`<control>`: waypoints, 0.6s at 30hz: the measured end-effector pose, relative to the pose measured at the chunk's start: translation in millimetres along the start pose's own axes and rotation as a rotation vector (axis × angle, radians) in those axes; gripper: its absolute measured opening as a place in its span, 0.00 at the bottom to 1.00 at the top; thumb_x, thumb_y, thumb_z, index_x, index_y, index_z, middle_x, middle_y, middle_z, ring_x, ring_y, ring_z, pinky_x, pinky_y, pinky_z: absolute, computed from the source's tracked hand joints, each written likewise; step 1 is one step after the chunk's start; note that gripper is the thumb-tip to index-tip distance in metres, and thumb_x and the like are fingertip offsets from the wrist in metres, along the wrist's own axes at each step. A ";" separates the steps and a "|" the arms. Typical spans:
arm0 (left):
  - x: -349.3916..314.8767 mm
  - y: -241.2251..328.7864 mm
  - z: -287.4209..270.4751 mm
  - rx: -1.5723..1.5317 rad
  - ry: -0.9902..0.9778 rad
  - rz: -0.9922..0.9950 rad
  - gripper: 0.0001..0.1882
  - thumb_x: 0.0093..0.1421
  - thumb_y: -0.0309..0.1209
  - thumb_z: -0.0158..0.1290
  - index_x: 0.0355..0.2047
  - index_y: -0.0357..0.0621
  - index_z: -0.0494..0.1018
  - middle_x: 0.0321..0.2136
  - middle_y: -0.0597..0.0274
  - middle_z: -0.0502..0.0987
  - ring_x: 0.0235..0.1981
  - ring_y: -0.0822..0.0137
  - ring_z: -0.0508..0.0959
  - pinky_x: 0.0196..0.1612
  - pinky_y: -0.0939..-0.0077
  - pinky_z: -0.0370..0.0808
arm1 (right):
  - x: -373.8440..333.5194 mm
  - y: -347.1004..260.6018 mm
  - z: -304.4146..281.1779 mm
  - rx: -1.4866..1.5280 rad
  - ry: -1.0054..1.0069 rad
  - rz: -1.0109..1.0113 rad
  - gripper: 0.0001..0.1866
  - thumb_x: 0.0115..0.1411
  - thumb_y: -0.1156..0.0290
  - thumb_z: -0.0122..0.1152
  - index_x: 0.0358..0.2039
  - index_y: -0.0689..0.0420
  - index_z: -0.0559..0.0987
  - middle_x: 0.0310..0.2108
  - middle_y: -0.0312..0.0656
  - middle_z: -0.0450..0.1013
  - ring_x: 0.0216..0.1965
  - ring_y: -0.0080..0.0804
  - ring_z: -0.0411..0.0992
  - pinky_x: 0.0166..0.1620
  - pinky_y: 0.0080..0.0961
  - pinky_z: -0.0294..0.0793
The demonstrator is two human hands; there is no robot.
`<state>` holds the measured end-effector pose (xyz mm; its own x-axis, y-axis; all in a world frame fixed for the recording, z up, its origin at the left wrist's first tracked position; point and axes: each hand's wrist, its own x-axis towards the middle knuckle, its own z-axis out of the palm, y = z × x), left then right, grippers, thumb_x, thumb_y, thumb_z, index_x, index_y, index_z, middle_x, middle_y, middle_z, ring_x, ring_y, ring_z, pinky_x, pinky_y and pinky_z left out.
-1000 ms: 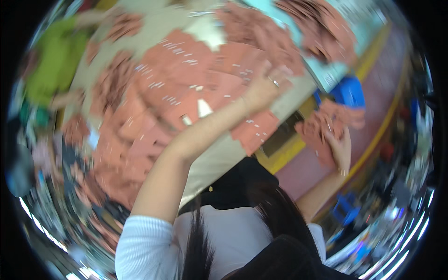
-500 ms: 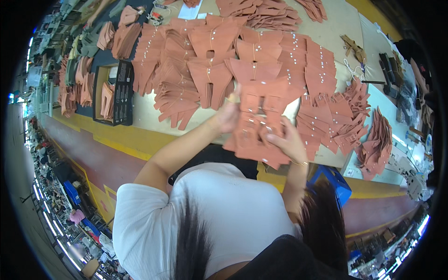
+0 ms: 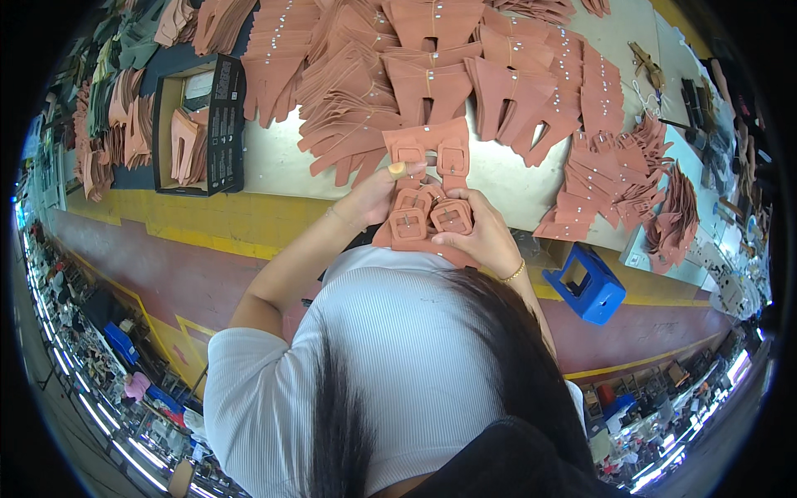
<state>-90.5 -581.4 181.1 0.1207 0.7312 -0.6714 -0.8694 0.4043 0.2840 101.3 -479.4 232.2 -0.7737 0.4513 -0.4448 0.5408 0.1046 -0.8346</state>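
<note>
In front of my chest, at the table's near edge, both hands hold terracotta leather strap pieces [image 3: 426, 139] fitted with square covered buckles [image 3: 408, 222]. My left hand [image 3: 374, 196] wraps the left side, a yellow band around one finger. My right hand [image 3: 488, 236] grips the right side, its thumb resting by a lower buckle. Parts of the fingers are hidden behind the leather. Just beyond the held pieces lie fanned stacks of cut leather pieces [image 3: 427, 80], several with slots and small white marks.
More buckled leather straps [image 3: 610, 178] lie in a heap on the table's right. At left stands a black cardboard box [image 3: 224, 124] holding leather pieces. Beneath the right table edge is a blue plastic stool [image 3: 599, 290]. Bundled cords [image 3: 647, 66] lie at the far right.
Both hands have brought the buckled leather pieces closer to my body and slightly left. The buckles show more clearly now. The view has shifted, so the table stacks sit higher in it.
</note>
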 end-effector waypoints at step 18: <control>-53.2 42.2 -93.1 0.076 -0.234 0.022 0.19 0.55 0.31 0.53 0.46 0.39 0.69 0.40 0.55 0.74 0.43 0.61 0.78 0.49 0.65 0.76 | -2.3 -46.8 128.1 -0.050 0.357 -0.086 0.24 0.48 0.69 0.73 0.47 0.55 0.77 0.56 0.46 0.62 0.59 0.45 0.61 0.58 0.35 0.65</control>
<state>-178.2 -654.4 165.1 0.2172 0.8443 -0.4899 -0.8358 0.4201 0.3535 35.4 -598.9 230.6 -0.6580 0.7185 -0.2254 0.5014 0.1946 -0.8430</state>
